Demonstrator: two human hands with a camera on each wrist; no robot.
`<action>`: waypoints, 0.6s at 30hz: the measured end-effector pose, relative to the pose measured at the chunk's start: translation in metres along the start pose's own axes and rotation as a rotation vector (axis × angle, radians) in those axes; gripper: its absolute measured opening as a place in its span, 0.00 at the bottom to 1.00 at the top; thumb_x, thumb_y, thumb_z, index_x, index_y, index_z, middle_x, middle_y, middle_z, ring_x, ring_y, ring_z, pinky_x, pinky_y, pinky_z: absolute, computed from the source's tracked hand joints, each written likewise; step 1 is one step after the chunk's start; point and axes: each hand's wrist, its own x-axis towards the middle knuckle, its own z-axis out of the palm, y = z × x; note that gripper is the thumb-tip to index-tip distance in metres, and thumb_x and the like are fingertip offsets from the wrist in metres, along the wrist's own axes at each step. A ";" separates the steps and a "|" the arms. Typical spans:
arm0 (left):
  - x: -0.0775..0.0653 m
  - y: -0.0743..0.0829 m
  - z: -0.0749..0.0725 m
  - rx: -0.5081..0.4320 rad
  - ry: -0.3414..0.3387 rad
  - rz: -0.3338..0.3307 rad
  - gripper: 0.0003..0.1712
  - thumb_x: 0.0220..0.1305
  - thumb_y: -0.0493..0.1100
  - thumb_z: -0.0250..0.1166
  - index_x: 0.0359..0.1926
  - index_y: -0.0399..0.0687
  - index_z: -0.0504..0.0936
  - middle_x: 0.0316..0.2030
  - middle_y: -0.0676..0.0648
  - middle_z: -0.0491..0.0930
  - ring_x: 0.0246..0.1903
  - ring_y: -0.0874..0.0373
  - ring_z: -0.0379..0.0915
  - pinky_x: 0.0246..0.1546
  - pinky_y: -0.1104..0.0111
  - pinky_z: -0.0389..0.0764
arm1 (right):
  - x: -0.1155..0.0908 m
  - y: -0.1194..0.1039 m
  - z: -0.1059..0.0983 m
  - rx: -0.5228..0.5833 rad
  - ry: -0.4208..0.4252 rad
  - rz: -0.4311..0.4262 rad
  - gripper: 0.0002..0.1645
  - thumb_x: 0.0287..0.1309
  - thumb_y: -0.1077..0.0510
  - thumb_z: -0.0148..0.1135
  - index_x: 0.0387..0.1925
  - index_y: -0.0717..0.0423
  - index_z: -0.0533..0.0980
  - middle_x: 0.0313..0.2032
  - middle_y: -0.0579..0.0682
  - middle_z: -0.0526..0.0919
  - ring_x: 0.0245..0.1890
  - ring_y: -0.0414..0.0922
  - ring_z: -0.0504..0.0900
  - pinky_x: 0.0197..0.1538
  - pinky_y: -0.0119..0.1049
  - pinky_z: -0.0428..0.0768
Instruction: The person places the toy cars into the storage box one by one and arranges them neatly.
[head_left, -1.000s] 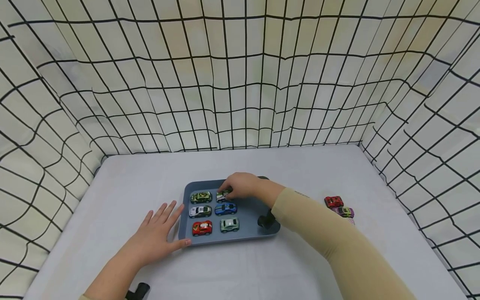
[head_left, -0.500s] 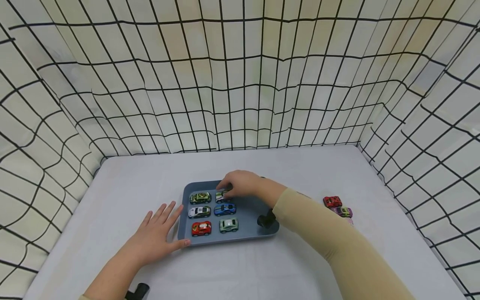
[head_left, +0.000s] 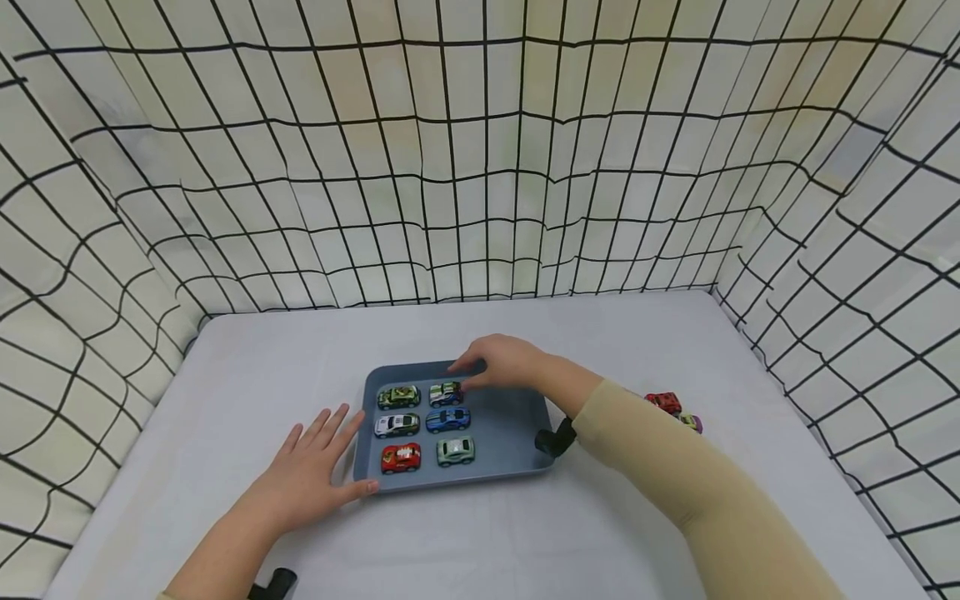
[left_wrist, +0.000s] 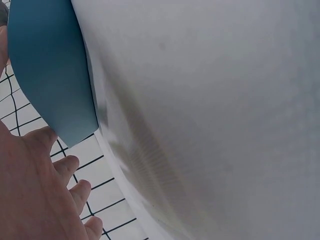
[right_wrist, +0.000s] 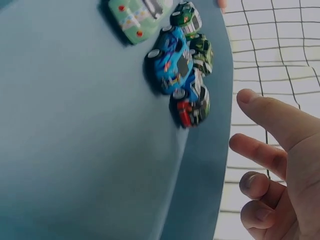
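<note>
A blue-grey tray (head_left: pixel 510 437) holds several toy cars in two columns. My right hand (head_left: pixel 506 363) is over its far side with thumb and fingers spread apart and nothing between them. Close to its thumb tip sits a green-and-white toy car (head_left: pixel 446 393), with a red rear end in the right wrist view. Below it are a blue car (head_left: pixel 447 419) and a pale green car (head_left: pixel 455 451). The left column has a camouflage-green car (head_left: pixel 398 397), a white car (head_left: pixel 397 426) and a red car (head_left: pixel 401 457). My left hand (head_left: pixel 311 475) lies with straight fingers at the tray's left edge.
On the white-covered table (head_left: pixel 600 533), right of the tray, lie another red car (head_left: pixel 663 402) and a purple-yellow car (head_left: pixel 691 422), partly behind my right sleeve (head_left: pixel 675 475). Black netting (head_left: pixel 487 179) over white cloth encloses the back and sides.
My right hand has let go of the green-and-white car and drawn back to the right, its fingers parting. The car stays at the top of the second column. My left hand keeps its place.
</note>
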 end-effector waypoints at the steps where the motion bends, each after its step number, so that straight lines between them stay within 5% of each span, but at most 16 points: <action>1: 0.000 0.000 0.000 0.000 0.001 0.001 0.63 0.50 0.81 0.60 0.76 0.46 0.58 0.75 0.36 0.52 0.73 0.33 0.44 0.69 0.34 0.45 | -0.003 0.003 -0.001 0.004 0.006 0.005 0.24 0.61 0.43 0.68 0.59 0.38 0.80 0.52 0.39 0.82 0.53 0.37 0.78 0.59 0.37 0.76; 8: -0.001 0.000 0.001 0.007 0.003 -0.006 0.64 0.50 0.81 0.60 0.76 0.46 0.58 0.75 0.35 0.53 0.73 0.33 0.45 0.69 0.34 0.45 | -0.033 0.028 -0.007 0.096 0.046 0.081 0.22 0.60 0.45 0.70 0.56 0.41 0.82 0.53 0.41 0.83 0.55 0.41 0.79 0.60 0.39 0.77; 18: -0.001 0.002 -0.001 0.008 0.004 -0.004 0.63 0.50 0.81 0.60 0.76 0.46 0.57 0.75 0.35 0.53 0.73 0.34 0.44 0.69 0.34 0.45 | -0.103 0.077 -0.016 0.159 0.098 0.193 0.23 0.58 0.47 0.72 0.55 0.44 0.83 0.49 0.44 0.84 0.37 0.42 0.76 0.39 0.36 0.78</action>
